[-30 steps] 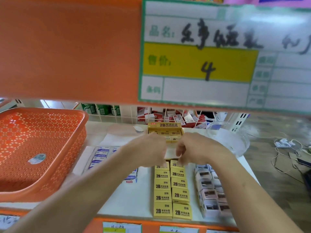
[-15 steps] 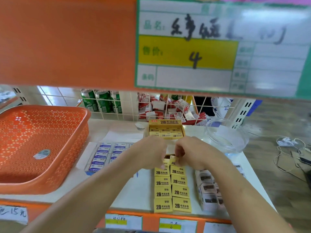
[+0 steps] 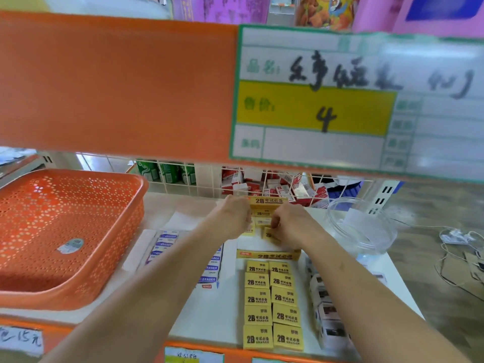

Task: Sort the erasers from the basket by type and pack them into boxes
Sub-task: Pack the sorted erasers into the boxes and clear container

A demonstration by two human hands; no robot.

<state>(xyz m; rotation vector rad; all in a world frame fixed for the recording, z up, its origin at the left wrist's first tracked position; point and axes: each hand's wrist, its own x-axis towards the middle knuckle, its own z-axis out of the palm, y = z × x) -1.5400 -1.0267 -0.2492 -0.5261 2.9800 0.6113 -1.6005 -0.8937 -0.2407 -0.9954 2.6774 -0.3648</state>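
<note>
Right hand [image 3: 290,226]: fingertips pinch a tilted yellow eraser [image 3: 268,234] at the near edge of the yellow box [image 3: 264,201].
Left hand [image 3: 231,218]: fingers curled, gripping that far box's left side.

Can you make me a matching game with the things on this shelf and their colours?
Things:
1. basket
2. 2B erasers
3. cans behind the wire grid
4. plastic jar

Colours:
a. green
b. see-through
c. orange
d. yellow

Pairs: 1-c, 2-d, 3-a, 4-b
</note>
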